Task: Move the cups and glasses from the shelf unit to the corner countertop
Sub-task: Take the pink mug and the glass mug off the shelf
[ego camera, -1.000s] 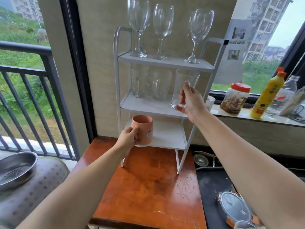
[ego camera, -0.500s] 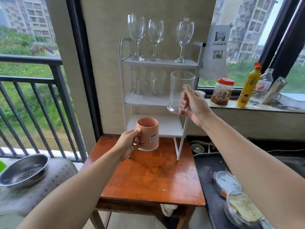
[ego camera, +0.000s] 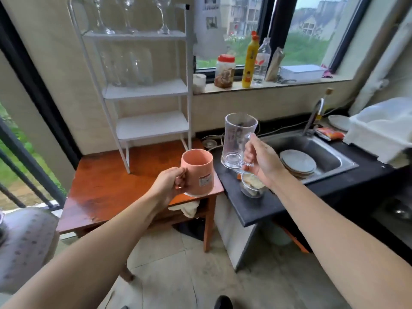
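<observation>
My left hand grips the handle of an orange mug, held upright over the right end of the wooden table. My right hand holds a clear glass mug by its handle, above the left end of the black countertop. The white shelf unit stands at the back of the table. Three wine glasses stand on its top tier and several clear glass mugs on its second tier. Its two lower tiers are bare.
A steel sink with stacked plates sits in the countertop, and a small bowl of food lies below my right hand. A jar, a yellow bottle and a clear bottle stand on the windowsill. A white dish rack is at the right.
Both hands have carried their cups away from the shelf, toward me and to the right. The view has turned right and pulled back, so the sink and countertop now show.
</observation>
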A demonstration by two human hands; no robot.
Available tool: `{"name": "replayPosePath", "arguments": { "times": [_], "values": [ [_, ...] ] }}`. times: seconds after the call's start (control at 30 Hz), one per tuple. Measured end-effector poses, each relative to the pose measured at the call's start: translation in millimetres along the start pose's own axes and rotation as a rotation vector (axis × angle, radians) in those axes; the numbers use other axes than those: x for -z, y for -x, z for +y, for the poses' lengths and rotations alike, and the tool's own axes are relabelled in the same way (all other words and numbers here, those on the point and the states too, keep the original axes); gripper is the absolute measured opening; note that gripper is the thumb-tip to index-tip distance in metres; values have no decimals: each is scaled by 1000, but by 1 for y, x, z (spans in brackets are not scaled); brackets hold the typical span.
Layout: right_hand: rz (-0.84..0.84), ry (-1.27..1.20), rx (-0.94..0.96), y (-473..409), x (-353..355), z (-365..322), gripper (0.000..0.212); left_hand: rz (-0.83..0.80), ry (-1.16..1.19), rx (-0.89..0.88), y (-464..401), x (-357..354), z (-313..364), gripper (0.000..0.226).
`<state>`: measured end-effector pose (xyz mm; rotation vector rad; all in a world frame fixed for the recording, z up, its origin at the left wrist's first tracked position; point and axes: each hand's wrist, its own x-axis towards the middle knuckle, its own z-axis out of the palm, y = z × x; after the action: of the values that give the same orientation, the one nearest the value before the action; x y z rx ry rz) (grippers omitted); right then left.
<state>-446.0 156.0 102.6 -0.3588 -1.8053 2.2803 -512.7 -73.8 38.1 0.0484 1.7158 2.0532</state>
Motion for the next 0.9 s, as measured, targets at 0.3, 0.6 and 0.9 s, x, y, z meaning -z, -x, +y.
{"name": "replayPosePath", "arguments": {
  "times": [0.3,0.6,0.9],
  "values": [
    [502,22,-66,121,181,7,46,-352,-112,163,11,-175,-72,25],
    [877,-14,-54,269,372,-7,48,-742,-139,261,63,-413,-140,30],
    [1133,-14,-37,394,535,-33,48,-876,-174,278,140,-644,-228,34]
  ]
}}
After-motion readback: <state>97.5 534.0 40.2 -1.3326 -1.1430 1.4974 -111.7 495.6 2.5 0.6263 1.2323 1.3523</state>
